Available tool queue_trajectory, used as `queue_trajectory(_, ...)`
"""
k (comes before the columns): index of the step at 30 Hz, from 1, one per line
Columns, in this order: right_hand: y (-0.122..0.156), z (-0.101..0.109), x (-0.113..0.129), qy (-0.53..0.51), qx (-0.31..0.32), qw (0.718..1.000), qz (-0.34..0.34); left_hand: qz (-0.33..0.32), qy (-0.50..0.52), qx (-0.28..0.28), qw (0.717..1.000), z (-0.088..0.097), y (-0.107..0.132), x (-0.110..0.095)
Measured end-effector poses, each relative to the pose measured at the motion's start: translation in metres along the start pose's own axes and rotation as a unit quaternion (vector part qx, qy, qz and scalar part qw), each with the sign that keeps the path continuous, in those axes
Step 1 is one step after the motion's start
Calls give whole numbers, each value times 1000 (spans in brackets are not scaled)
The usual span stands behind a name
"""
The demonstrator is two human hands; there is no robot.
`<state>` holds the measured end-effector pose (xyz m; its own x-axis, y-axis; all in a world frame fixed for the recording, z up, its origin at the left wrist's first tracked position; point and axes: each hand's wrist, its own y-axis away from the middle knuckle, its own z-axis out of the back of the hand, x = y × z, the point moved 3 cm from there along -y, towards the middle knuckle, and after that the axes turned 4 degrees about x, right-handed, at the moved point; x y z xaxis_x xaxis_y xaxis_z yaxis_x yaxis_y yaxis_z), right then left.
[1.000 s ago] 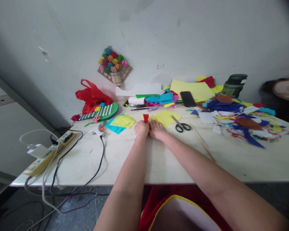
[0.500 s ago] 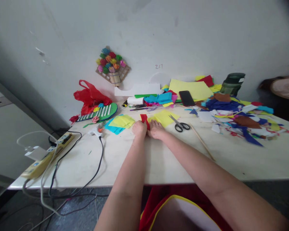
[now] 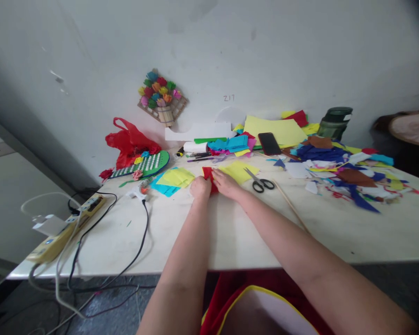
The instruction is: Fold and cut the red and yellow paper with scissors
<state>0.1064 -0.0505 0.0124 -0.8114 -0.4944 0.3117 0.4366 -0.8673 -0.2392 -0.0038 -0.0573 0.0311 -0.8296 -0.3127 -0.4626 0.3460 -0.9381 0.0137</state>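
At the near edge of the desk [image 3: 230,242] both forearms run out to its middle, where the left hand [image 3: 200,187] and right hand [image 3: 226,184] meet. Each grip is narrow, pinched on a small red paper [image 3: 208,173]. It pokes out on their far side, between them and equally close to both. Scissors [image 3: 260,182] lie just to the right, with yellow sheets [image 3: 240,169] beyond.

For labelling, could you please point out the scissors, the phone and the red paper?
scissors [image 3: 257,179]: head view, near the pivot.
phone [image 3: 269,143]: head view, middle of the screen.
red paper [image 3: 207,173]: head view, exposed upper part.
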Motion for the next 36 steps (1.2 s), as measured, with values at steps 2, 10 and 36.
queue_trajectory(2, 2, -8, 5, 13, 40, 999, 4, -2, -5, 2, 1000, 0, 0, 0)
queue_trajectory(10, 6, -15, 9, 65, 111, 992, -11, 12, 7, 15, 1000, 0, -9, 5)
queue_trajectory(36, 11, -10, 17, 57, 150, 986, -44, 18, 35, 4, 999, 1, -10, 7)
